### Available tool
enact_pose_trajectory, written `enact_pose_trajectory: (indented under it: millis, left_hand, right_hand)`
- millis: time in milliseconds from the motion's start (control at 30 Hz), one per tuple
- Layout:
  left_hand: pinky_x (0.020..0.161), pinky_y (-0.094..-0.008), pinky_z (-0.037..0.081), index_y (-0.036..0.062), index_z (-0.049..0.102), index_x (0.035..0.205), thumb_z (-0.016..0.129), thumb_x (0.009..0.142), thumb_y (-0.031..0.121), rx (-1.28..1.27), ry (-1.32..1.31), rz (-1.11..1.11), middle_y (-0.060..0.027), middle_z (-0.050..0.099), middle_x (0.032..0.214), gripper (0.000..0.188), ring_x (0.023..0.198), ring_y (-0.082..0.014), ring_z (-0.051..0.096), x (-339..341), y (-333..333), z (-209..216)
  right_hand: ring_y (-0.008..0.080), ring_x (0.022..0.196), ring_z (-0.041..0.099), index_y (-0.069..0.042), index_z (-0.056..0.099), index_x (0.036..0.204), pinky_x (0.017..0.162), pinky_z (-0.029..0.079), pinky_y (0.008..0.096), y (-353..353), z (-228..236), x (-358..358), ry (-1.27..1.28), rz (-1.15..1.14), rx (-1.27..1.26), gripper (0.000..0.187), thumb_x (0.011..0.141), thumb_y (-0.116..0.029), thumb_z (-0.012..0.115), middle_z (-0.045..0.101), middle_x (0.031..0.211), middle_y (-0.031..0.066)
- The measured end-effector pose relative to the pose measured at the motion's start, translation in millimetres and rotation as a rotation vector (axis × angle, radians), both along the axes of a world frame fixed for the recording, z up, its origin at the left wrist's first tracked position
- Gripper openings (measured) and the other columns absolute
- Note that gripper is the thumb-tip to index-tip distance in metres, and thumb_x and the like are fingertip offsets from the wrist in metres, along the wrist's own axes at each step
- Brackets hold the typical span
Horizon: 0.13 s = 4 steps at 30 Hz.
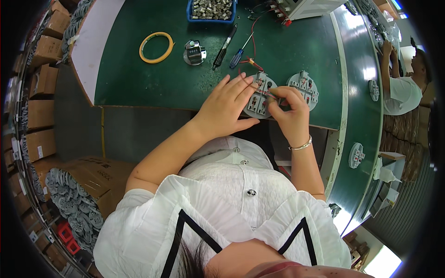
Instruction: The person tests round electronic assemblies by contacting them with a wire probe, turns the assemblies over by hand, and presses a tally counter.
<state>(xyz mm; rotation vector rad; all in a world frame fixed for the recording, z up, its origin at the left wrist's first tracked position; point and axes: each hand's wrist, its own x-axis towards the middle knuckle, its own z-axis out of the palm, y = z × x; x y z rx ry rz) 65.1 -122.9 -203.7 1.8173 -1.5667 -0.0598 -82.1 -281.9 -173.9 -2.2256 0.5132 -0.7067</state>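
Note:
A round grey plastic disc (255, 107) with several small slotted compartments and metal contacts lies near the table's front edge. My left hand (225, 105) is against its left side, fingers stretched out and spread, thumb apart near the front rim. A thin red wire (242, 77) runs by those fingertips onto the disc. My right hand (291, 111) pinches thumb and forefinger together over the disc's right side; what lies in the pinch is too small to make out. Right of it sits a second similar disc (311, 88), partly behind the right hand.
Farther back lie a yellow tape roll (142, 49), a tally counter (195, 53), a black pen (224, 47) and a blue-handled screwdriver (237, 58). Behind them stand a blue bin (211, 21) of metal parts and a white instrument (315, 7) with leads. Another person (404, 95) works at far right.

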Motion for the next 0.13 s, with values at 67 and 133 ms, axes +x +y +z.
enact_pose_trajectory:
  millis: [67,133]
  left_hand:
    - [0.119,-0.0522,0.039,0.0024,0.054,0.141,0.087,0.078,0.037,0.035,-0.075,-0.010,-0.0165,0.055,0.146,0.079,0.139,-0.0355,0.051,0.8,-1.7,-3.9]
    - [0.121,-0.0528,0.036,0.0041,0.055,0.141,0.086,0.078,0.039,0.042,0.000,-0.024,-0.0164,0.053,0.148,0.079,0.141,-0.0335,0.049,1.2,-1.7,-6.2]
  right_hand:
    - [0.0189,0.080,0.067,-0.004,0.077,0.105,0.070,0.054,0.0305,0.3,-4.5,-0.9,0.013,-0.027,-0.013,0.024,0.082,-0.002,0.077,0.074,0.097,0.0085]
    - [0.0191,0.080,0.067,-0.004,0.077,0.107,0.071,0.054,0.0303,1.1,-6.7,-1.1,0.025,-0.055,-0.023,0.025,0.082,-0.003,0.077,0.074,0.097,0.0088]
